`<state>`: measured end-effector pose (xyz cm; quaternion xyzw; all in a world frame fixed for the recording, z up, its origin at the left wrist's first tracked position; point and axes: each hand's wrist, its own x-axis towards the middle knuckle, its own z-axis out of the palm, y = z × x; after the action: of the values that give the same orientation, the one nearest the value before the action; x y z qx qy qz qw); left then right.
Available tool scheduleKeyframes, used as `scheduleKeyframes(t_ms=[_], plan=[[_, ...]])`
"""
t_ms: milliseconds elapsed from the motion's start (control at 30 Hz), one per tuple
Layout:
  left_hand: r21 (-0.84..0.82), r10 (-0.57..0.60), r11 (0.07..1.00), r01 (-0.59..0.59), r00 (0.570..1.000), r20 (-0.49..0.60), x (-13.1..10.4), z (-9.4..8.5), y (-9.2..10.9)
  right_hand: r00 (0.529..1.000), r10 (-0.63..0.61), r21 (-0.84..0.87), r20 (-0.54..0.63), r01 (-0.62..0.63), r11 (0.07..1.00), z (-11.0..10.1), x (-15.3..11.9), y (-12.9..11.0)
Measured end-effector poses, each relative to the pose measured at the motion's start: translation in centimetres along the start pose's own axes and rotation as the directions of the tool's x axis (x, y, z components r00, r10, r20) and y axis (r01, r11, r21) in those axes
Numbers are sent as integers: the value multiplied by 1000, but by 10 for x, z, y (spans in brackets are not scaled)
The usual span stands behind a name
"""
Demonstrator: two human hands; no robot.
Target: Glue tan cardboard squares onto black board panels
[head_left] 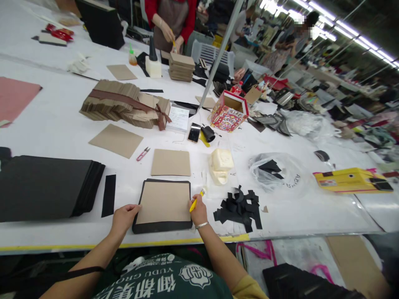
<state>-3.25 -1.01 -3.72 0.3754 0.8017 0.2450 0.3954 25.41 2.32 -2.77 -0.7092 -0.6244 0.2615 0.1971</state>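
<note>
On the desk (289, 220), close to its near edge: beige board (163, 202) lying flat on a black sheet (162, 226), dark border showing around it, widest on the near side. Using that board as the reference.

Left hand (124, 216) is at the board's left edge, thumb and fingers drawn together; can't tell if they grip or only press. Right hand (198, 214) is at its right edge, closed around a yellow brush (193, 204), pale tip pointing up and away from the board.

Just beyond the board: second board (171, 162), bare. Beyond and left: pink snips (143, 154), then a third board (116, 140) lying askew. Farther beyond: tied bundle (115, 101) of boards with a brown strip around it, notebook (178, 118) against its right end, phone (194, 133) beyond and right of the board.

Left of the board: narrow black strip (109, 195), then a thick black stack (46, 187). Right of it: heap of black scraps (239, 206). Beyond and right: cream container (222, 161), clear bag (264, 180) with black pieces inside; yellow box (352, 180) well to the right.

Far beyond the board: co-worker (171, 23), red sleeves, apron, holding something yellow by a board pile (181, 67).
</note>
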Motion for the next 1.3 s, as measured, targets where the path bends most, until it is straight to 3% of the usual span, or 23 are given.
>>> scheduleKeyframes(t_ms=[200, 533, 967, 1167, 1300], plan=[[22, -49, 999, 49, 999, 5, -1, -1, 10, 999, 30, -36, 17, -30, 999, 1, 3, 0], [14, 40, 999, -41, 998, 55, 4, -5, 10, 997, 40, -123, 70, -32, 992, 1, 8, -5], [78, 7, 997, -12, 998, 59, 8, -7, 8, 993, 49, -202, 103, -28, 979, 6, 10, -4], [130, 37, 990, -47, 996, 82, 4, -10, 16, 994, 61, -234, 94, -37, 971, 1, 9, -9], [278, 29, 959, -63, 992, 125, 5, -11, 18, 994, 59, -256, 92, -34, 966, 1, 7, -9]])
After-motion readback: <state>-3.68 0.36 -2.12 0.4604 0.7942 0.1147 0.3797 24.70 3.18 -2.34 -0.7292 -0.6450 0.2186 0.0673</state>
